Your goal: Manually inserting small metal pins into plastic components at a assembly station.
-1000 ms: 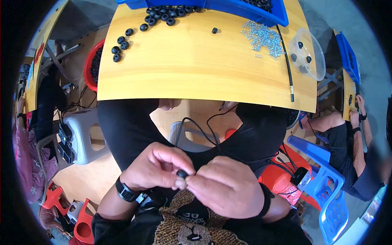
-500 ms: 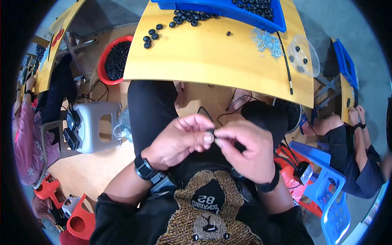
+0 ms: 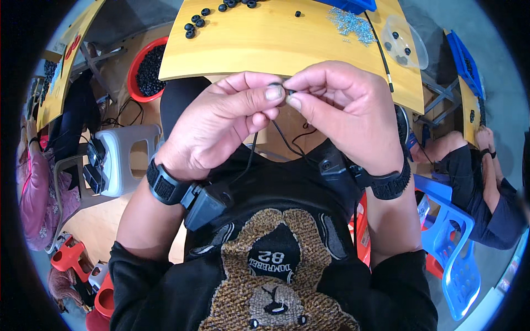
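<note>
Fingers [image 3: 251, 101] pinch a small black piece [image 3: 289, 92], shape half-hidden.

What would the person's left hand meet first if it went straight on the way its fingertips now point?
The left hand would first meet the right hand's fingertips, with the small black piece between; exact depth there is hard to judge.

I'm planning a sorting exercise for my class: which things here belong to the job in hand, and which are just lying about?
Likely part of the job:
small dark piece, held by left hand and right hand
loose black beads on table
pile of clear pieces

Seemingly just lying about:
pale stool
blue plastic seat
</note>
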Motion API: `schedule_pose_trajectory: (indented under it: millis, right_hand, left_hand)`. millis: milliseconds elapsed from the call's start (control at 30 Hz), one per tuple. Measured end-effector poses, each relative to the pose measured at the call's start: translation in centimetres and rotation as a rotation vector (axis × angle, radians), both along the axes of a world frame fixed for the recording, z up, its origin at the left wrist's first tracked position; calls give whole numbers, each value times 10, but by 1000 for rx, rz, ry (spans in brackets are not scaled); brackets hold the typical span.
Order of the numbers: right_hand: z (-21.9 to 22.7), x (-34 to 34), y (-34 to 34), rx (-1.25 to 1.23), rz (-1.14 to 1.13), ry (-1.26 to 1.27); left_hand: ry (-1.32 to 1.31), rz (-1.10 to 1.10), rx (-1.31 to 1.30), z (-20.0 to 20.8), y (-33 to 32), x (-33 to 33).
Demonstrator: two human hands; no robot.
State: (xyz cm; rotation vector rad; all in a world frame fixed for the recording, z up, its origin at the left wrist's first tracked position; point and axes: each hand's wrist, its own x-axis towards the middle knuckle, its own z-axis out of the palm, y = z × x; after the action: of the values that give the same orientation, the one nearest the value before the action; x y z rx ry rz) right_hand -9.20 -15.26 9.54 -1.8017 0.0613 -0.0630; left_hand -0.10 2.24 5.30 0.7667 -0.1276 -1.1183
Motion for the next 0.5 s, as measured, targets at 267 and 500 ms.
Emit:
schedule_pose_trajectory:
  millis: [267, 500]
  right_hand:
    - [-1, -6, 4, 32, -76, -87]
    - [7, -8, 7, 31, -47, -118]
  left_hand:
    - [59, 0, -55, 0, 0, -10]
    - [37, 16, -41, 2, 1, -12]
